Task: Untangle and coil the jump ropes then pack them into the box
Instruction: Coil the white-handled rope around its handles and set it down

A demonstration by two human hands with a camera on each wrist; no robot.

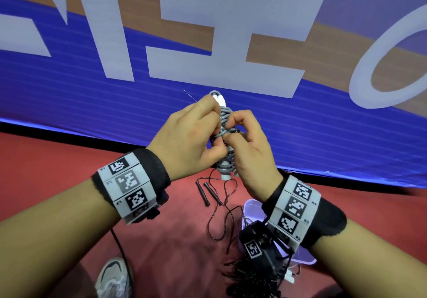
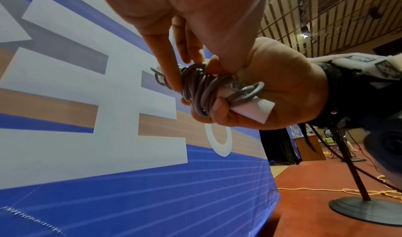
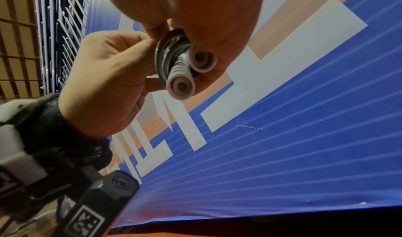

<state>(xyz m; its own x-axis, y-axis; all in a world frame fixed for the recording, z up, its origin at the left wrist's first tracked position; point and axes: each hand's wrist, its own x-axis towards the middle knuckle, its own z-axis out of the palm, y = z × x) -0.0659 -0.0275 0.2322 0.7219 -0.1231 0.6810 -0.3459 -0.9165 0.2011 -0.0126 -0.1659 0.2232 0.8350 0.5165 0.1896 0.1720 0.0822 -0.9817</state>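
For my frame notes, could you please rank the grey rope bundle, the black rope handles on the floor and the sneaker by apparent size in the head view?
1. Grey-and-white sneaker, though nearer and cut off.
2. Coiled grey rope bundle, partly hidden by hands.
3. Two slim black rope handles.

Head view downward, 2 wrist views upward, close; shared: hands [image 1: 217, 140].

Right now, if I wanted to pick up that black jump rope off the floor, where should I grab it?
Grab the black jump rope by its two handles. They lie side by side on the red floor, stiff and easy to pinch. Come from above, on the side away from the cord's loose loops, so they trail behind instead of snagging.
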